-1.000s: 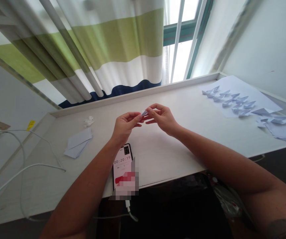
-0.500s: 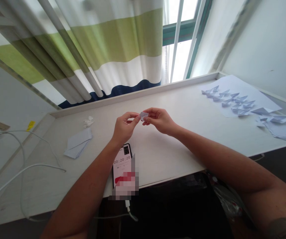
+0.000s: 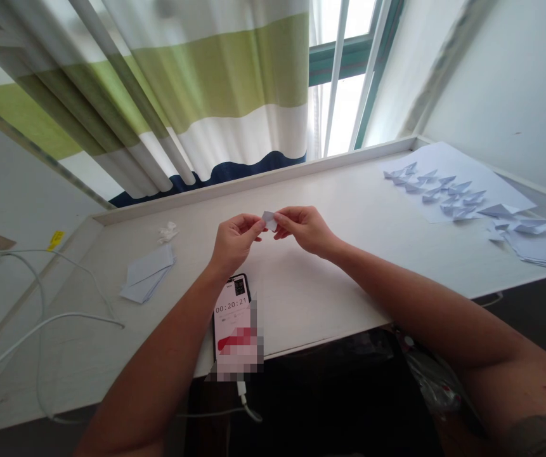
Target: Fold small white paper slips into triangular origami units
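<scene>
Head view, left hand [image 3: 236,243] and right hand [image 3: 307,228] pinching folded paper [image 3: 269,220]

1. the left hand [image 3: 233,244] pinches with thumb and index finger, its wrist low and fingers pointing inward.
2. the right hand [image 3: 309,230] pinches too, its fingertips near the left's.
3. both bare forearms [image 3: 413,289] reach forward, converging.
</scene>
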The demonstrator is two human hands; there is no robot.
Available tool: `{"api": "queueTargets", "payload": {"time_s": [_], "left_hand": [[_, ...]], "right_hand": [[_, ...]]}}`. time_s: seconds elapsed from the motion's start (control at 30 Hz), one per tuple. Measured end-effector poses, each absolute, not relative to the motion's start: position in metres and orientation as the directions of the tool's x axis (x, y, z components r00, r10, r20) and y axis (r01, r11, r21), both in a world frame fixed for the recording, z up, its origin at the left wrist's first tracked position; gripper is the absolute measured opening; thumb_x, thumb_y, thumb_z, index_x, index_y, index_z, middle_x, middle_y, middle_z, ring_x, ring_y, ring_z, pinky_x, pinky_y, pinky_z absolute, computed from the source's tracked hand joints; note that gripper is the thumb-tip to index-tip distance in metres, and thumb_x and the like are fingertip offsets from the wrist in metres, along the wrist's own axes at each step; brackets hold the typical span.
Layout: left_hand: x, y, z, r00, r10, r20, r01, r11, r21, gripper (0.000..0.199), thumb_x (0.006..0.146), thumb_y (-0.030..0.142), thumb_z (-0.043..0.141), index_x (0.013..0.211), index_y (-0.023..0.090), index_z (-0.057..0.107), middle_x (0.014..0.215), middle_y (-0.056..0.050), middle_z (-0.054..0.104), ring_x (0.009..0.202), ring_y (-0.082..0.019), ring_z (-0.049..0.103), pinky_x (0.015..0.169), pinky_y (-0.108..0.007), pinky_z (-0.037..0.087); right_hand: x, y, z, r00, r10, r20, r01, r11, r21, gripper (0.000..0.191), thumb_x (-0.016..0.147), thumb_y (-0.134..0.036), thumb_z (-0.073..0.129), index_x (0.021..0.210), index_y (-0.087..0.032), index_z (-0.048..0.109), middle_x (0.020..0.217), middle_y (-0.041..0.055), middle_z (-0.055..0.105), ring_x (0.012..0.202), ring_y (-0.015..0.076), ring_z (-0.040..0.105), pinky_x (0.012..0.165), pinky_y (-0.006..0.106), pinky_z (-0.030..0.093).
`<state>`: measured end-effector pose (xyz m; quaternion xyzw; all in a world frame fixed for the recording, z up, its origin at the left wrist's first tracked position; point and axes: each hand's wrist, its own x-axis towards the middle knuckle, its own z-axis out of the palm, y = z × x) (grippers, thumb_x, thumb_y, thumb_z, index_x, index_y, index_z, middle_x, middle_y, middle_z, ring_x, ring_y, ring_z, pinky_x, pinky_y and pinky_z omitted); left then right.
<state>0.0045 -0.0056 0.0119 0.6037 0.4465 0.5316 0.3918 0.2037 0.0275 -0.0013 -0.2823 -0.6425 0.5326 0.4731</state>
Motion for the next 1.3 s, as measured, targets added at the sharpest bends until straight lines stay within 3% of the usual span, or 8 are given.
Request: {"api": "queueTargets", "payload": {"time_s": [0.23,0.37,0.53,0.63,0.73,0.97,1.13,1.3], "left_hand": [[0.008,-0.008,0.013,0.042,0.948,0.316,0.143,-0.319,0.937,0.041,0.081,0.056,0.093,0.093,0.017,0.085,0.088,-0.008,0.083,0.078,-0.019,0.075,0.069,-0.031,0.061],[0.01,-0.009,0.014,-0.001,0.948,0.319,0.12,-0.317,0.941,0.04,0.08,0.053,0.095,0.091,0.016,0.084,0.083,-0.008,0.082,0.075,-0.019,0.074,0.069,-0.032,0.061],[0.009,-0.01,0.017,0.034,0.97,0.239,0.063,-0.241,0.969,0.042,0.078,0.054,0.096,0.093,0.016,0.083,0.083,-0.008,0.081,0.077,-0.02,0.076,0.071,-0.033,0.062],[0.007,-0.01,0.019,0.051,0.983,0.178,0.016,-0.179,0.984,0.041,0.078,0.054,0.096,0.094,0.018,0.083,0.088,-0.008,0.082,0.081,-0.02,0.077,0.074,-0.033,0.062],[0.005,-0.01,0.02,0.077,0.987,0.141,0.0,-0.141,0.99,0.039,0.078,0.053,0.096,0.096,0.02,0.084,0.09,-0.007,0.082,0.082,-0.021,0.078,0.073,-0.033,0.062],[0.008,-0.012,0.021,0.128,0.982,0.141,0.013,-0.144,0.989,0.034,0.085,0.051,0.087,0.095,0.019,0.086,0.098,-0.011,0.084,0.091,-0.024,0.079,0.075,-0.035,0.063],[0.011,-0.013,0.016,0.046,0.949,0.313,0.101,-0.316,0.943,0.042,0.081,0.045,0.094,0.111,0.019,0.081,0.105,-0.01,0.082,0.089,-0.022,0.078,0.075,-0.034,0.064],[0.013,-0.011,0.01,-0.04,0.915,0.402,0.16,-0.391,0.906,0.038,0.076,0.044,0.099,0.095,0.018,0.079,0.092,-0.006,0.08,0.082,-0.019,0.077,0.076,-0.033,0.064]], "right_hand": [[0.201,0.025,-0.001,-0.414,0.867,0.278,-0.185,0.219,-0.958,0.056,0.084,-0.074,0.084,0.087,-0.019,0.08,0.08,0.0032,0.076,0.072,0.0163,0.073,0.074,0.035,0.067],[0.202,0.026,-0.003,-0.393,0.872,0.293,-0.164,0.246,-0.955,0.052,0.089,-0.071,0.082,0.089,-0.018,0.08,0.08,0.0031,0.073,0.07,0.0165,0.072,0.072,0.036,0.066],[0.208,0.025,-0.001,-0.354,0.815,0.459,-0.069,0.467,-0.882,0.034,0.096,-0.048,0.081,0.118,-0.022,0.078,0.104,0.0051,0.075,0.083,0.0186,0.075,0.081,0.039,0.066],[0.213,0.026,0.002,-0.404,0.726,0.557,-0.011,0.605,-0.796,0.022,0.097,-0.04,0.08,0.114,-0.026,0.079,0.116,0.0057,0.073,0.097,0.0203,0.075,0.089,0.04,0.066],[0.216,0.029,0.003,-0.452,0.678,0.579,0.011,0.654,-0.757,0.017,0.1,-0.042,0.077,0.107,-0.028,0.082,0.113,0.0055,0.072,0.1,0.021,0.074,0.089,0.042,0.066],[0.212,0.03,0.0,-0.369,0.772,0.518,0.002,0.558,-0.83,0.038,0.094,-0.063,0.079,0.095,-0.025,0.08,0.103,0.0057,0.077,0.096,0.0227,0.073,0.09,0.045,0.066],[0.207,0.029,-0.001,-0.283,0.84,0.463,-0.036,0.474,-0.88,0.046,0.086,-0.067,0.086,0.09,-0.022,0.078,0.09,0.0052,0.08,0.086,0.0226,0.074,0.085,0.043,0.064],[0.205,0.028,-0.001,-0.27,0.849,0.454,-0.121,0.438,-0.891,0.044,0.082,-0.063,0.091,0.088,-0.021,0.079,0.088,0.0057,0.081,0.084,0.0221,0.076,0.086,0.043,0.064]]}}
